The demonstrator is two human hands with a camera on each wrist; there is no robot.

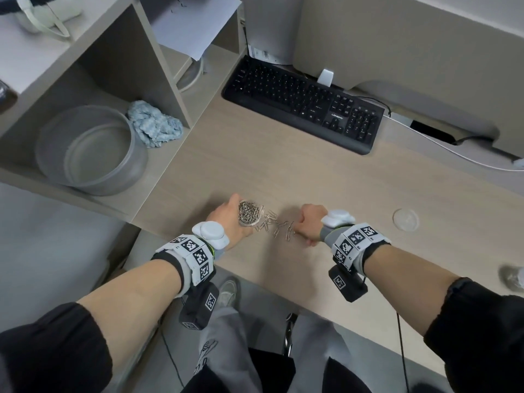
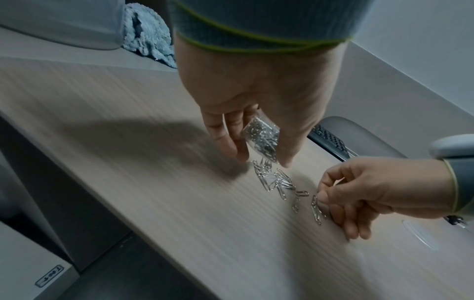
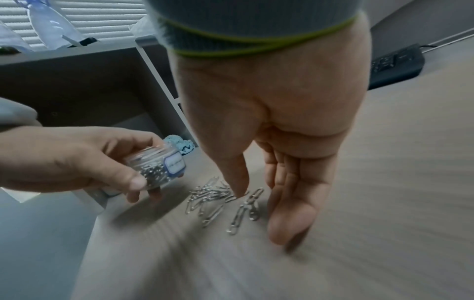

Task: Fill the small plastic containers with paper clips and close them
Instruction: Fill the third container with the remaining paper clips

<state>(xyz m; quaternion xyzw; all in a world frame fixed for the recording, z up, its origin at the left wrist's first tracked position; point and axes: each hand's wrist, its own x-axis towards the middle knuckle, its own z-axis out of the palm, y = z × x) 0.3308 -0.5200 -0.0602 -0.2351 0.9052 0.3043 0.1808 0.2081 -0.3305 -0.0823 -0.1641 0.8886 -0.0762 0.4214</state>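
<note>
My left hand (image 1: 226,219) grips a small clear plastic container (image 1: 249,214), tilted and packed with silver paper clips, just above the desk near its front edge. The container (image 3: 159,164) carries a blue-edged label and has no lid on. Several loose paper clips (image 1: 273,224) lie on the desk between my hands. My right hand (image 1: 309,222) rests at their right end, fingers loosely curled. Its thumb tip (image 3: 241,192) touches a clip, with a gap to the other fingers. A round clear lid (image 1: 405,219) lies flat on the desk to the right.
A black keyboard (image 1: 303,103) lies at the back of the desk (image 1: 312,171). A shelf unit on the left holds a grey bowl (image 1: 90,151) and a blue cloth (image 1: 154,127). A white cable (image 1: 453,150) runs along the back right.
</note>
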